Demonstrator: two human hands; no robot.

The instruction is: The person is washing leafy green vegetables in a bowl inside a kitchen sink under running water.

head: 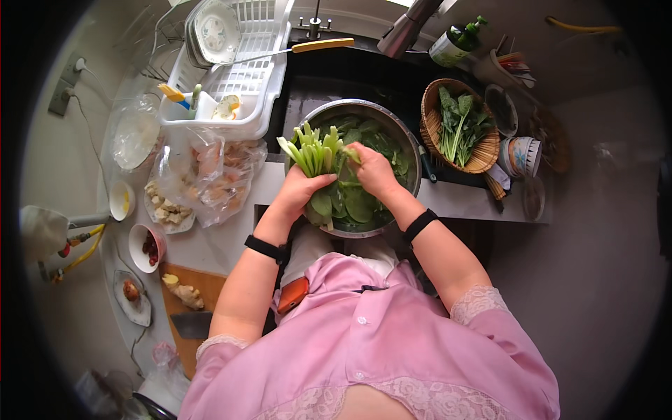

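My left hand (308, 190) grips a thick bunch of leafy greens (315, 152), its pale cut stems pointing up and its leaves hanging below the fist. Just to its right, my right hand (374, 170) pinches a green stalk (350, 153) by its upper end. Both hands are above a large steel basin (415, 194), where more loose leaves (386, 139) lie in what looks like water. Right of the basin, a woven bamboo basket (428, 123) holds another handful of greens (459, 123). My fingers partly hide the stalk on the right.
A white dish rack (262, 105) with plates stands at the back left, a long-handled utensil (323, 45) lying across it. Plastic bags (210, 168), small bowls (148, 248), and a cutting board (178, 320) with ginger (184, 291) and a knife blade (190, 325) occupy the left. The faucet (404, 31) overhangs the sink.
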